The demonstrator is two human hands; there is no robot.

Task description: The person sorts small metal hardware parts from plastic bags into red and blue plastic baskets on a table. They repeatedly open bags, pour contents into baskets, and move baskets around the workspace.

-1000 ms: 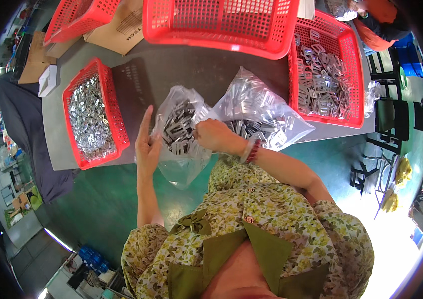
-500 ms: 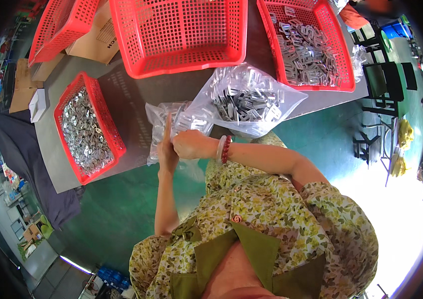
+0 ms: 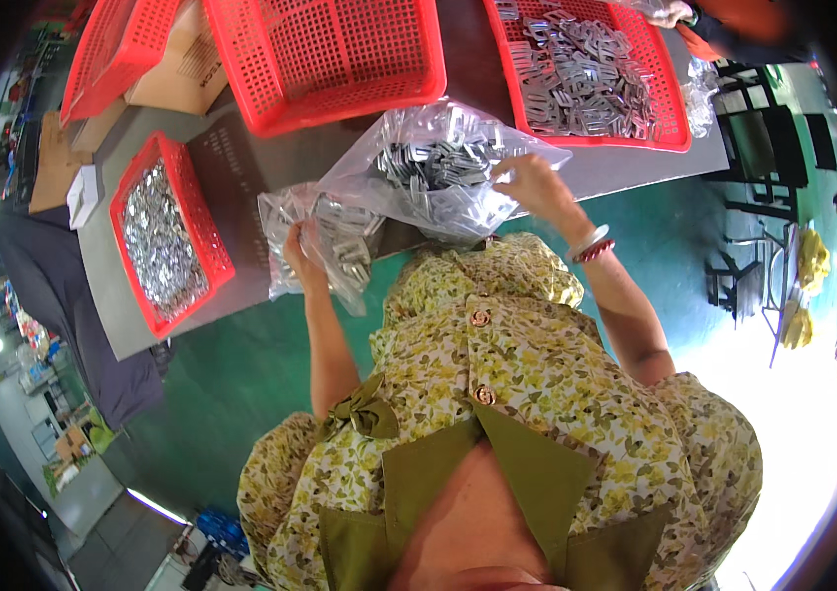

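A small clear plastic bag (image 3: 334,236) of metal pieces lies at the table's front edge. My left hand (image 3: 305,258) is closed on its left side, the fingertips partly covered by the film. Beside it on the right rests a larger clear bag (image 3: 364,185), its mouth spread wide over a heap of flat, slotted metal buckles (image 3: 438,163). Over that bag's right side is my right hand (image 3: 539,192), with thumb and fingers bent together in a pinch. Anything between those fingertips is too small to make out.
Left on the table (image 3: 241,182) stands a red basket (image 3: 203,222) of small shiny metal parts. An empty red basket (image 3: 339,110) sits behind the bags, and a red basket (image 3: 676,128) of buckles at right. Another person's hand (image 3: 672,14) shows at the far right.
My hands were together at the small bag. The right hand has moved away to the right, over the large bag. My left hand has dropped slightly and stays at the small bag.
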